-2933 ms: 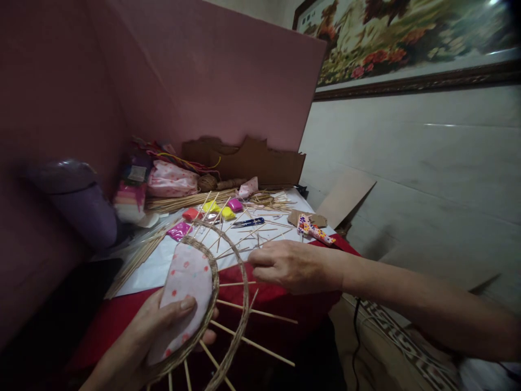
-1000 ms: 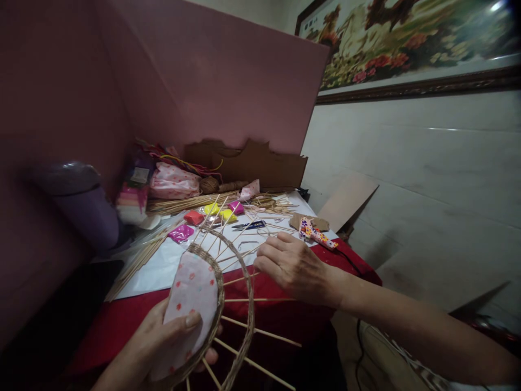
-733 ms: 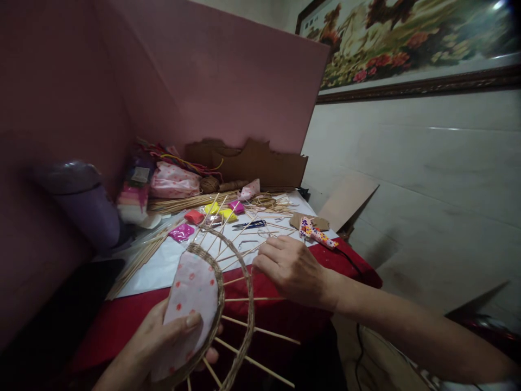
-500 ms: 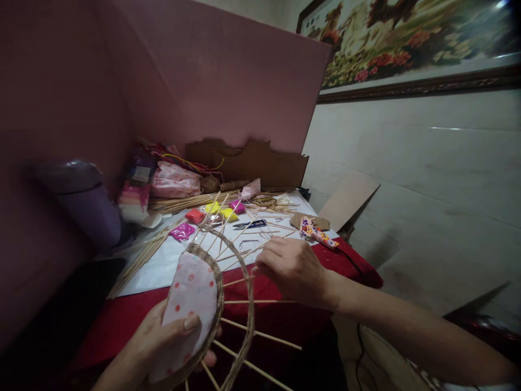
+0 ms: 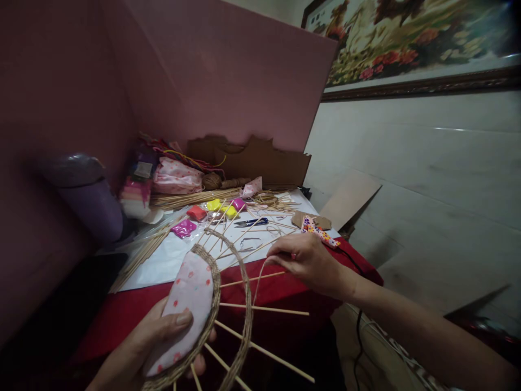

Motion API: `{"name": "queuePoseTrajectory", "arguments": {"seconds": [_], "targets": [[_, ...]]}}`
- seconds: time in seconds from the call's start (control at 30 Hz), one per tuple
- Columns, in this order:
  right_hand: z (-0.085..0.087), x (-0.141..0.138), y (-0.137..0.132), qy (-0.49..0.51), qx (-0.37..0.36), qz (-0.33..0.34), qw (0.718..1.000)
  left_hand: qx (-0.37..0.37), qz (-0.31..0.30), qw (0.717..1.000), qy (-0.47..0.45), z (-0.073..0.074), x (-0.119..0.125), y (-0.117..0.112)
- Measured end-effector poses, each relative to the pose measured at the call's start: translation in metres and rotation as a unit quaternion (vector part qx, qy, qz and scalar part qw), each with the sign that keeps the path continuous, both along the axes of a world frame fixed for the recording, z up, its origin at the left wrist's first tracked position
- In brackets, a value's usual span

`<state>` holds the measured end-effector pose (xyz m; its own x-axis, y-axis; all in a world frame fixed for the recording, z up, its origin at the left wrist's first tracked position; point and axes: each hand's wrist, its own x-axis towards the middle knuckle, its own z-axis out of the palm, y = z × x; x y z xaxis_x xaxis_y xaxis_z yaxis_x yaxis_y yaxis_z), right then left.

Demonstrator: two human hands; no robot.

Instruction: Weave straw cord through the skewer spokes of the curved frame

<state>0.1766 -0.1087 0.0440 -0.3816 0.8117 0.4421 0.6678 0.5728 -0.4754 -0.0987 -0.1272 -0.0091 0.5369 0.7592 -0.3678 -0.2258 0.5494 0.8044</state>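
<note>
My left hand grips a round woven piece with a pink dotted fabric centre, thumb pressed on the fabric. A twine-wrapped rim rings it, and thin wooden spokes stick out all round. My right hand is closed in a pinch on a strand of twine that curves down toward the rim, just right of the spokes.
A table with a red cloth and white sheet carries loose sticks, coloured clay packets, blue snips, a patterned glue gun, cardboard, a purple container. Pink boards stand behind; a tiled wall lies on the right.
My right hand has pulled away from the rim to the right, drawing a strand of twine out. The woven piece has tilted slightly lower in my left hand.
</note>
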Motion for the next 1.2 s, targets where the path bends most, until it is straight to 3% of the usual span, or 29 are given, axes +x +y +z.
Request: {"name": "queuePoseTrajectory", "arguments": {"seconds": [0.07, 0.17, 0.33, 0.43, 0.53, 0.67, 1.0, 1.2], "targets": [[0.000, 0.004, 0.003, 0.068, -0.107, 0.033, 0.991, -0.008, -0.006, 1.000, -0.009, -0.002, -0.002, 0.000], [-0.004, 0.007, 0.009, 0.174, -0.233, 0.068, 0.955, -0.030, 0.000, 0.999, -0.025, -0.004, -0.003, -0.001], [-0.027, 0.001, 0.012, 0.319, -0.254, 0.046, 0.912, -0.054, 0.036, 0.997, -0.031, -0.004, -0.001, -0.006], [-0.046, -0.007, 0.012, 0.357, -0.259, 0.027, 0.897, -0.067, 0.024, 0.997, -0.040, -0.004, 0.002, -0.009], [-0.059, -0.016, 0.010, 0.344, -0.227, 0.014, 0.911, -0.061, -0.007, 0.997, -0.055, -0.006, 0.005, -0.010], [-0.061, -0.023, 0.008, 0.330, -0.166, 0.006, 0.929, -0.057, -0.021, 0.996, -0.061, -0.009, 0.009, -0.010], [-0.068, -0.037, 0.007, 0.392, -0.134, -0.027, 0.910, -0.058, -0.002, 0.997, -0.058, -0.006, 0.009, -0.011], [-0.077, -0.038, 0.002, 0.312, 0.029, -0.083, 0.946, -0.066, -0.005, 0.997, -0.046, -0.007, 0.008, -0.011]]}}
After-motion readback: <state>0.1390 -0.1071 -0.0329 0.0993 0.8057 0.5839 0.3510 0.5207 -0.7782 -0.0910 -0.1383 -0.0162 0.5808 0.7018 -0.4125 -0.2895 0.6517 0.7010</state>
